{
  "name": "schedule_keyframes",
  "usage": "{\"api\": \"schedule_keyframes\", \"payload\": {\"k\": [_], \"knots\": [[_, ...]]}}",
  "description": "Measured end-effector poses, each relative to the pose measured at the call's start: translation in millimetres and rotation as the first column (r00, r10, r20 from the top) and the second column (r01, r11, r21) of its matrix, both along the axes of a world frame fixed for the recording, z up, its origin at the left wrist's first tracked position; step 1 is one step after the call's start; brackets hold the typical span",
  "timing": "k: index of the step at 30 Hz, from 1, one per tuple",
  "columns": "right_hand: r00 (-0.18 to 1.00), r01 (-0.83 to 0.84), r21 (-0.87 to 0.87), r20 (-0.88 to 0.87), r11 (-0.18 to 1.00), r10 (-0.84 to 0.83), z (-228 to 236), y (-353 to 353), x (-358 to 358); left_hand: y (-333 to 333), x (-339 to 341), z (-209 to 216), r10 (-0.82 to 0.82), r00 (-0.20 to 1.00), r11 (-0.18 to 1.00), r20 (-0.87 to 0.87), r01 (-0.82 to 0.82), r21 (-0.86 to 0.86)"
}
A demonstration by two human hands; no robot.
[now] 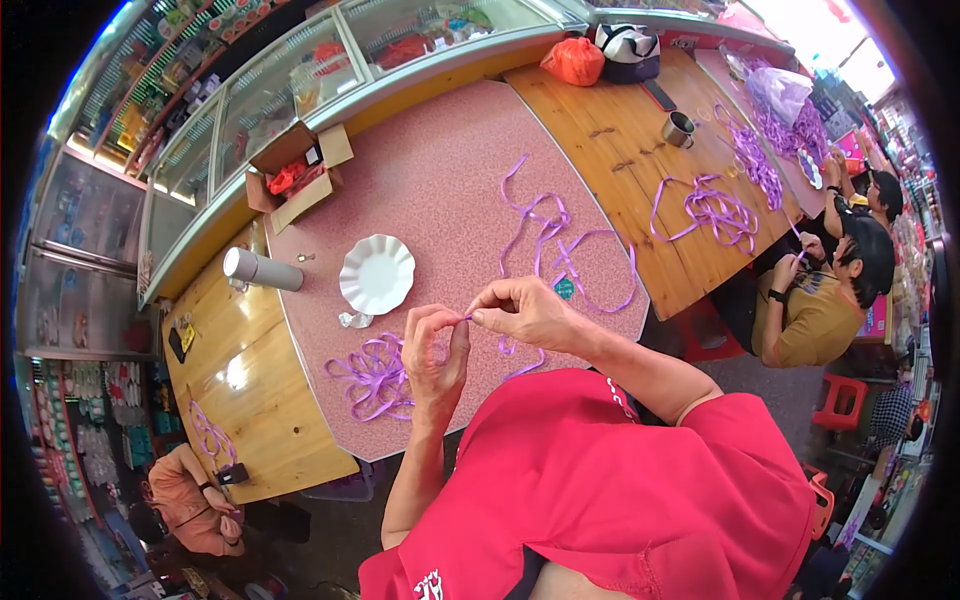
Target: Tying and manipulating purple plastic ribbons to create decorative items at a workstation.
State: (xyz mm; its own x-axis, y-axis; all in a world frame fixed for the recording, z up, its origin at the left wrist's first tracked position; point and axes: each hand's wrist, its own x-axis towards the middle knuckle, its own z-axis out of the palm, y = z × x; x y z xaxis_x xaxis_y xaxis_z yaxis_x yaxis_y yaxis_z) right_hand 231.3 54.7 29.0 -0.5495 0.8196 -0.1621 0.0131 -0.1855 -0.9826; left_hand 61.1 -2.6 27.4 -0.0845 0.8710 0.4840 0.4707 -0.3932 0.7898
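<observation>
My left hand and my right hand meet above the pink tabletop, thumbs and fingertips pinched together. Between them shows a tiny bit of purple ribbon; the fingers cover most of it. A loose heap of the same ribbon lies just left of my left hand. More ribbon trails in loops beyond and beside my right hand, next to a small green tag. Beyond my left hand is a white scalloped plate, with a crumpled white scrap at its near edge.
A grey thermos lies on its side at the left, near an open cardboard box. On the right wooden table are a metal mug, ribbon piles and bags. Co-workers sit at the right and lower left.
</observation>
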Motion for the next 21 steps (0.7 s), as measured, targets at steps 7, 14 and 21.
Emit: {"api": "schedule_keyframes", "payload": {"k": [7,14,21], "knots": [[1.0,0.001,0.017,0.024,1.0,-0.002,-1,-2,-4,-2,0,0,-0.004,0.999,1.0,-0.035,0.004,-0.011],[1.0,0.003,0.012,0.014,1.0,-0.003,5,-2,-3,-2,-3,-2,-0.009,0.989,0.999,-0.147,0.014,0.029],[0.997,-0.021,-0.109,-0.077,0.994,0.012,10,-2,-1,-4,0,0,-0.011,1.0,1.0,0.008,0.011,-0.011]]}}
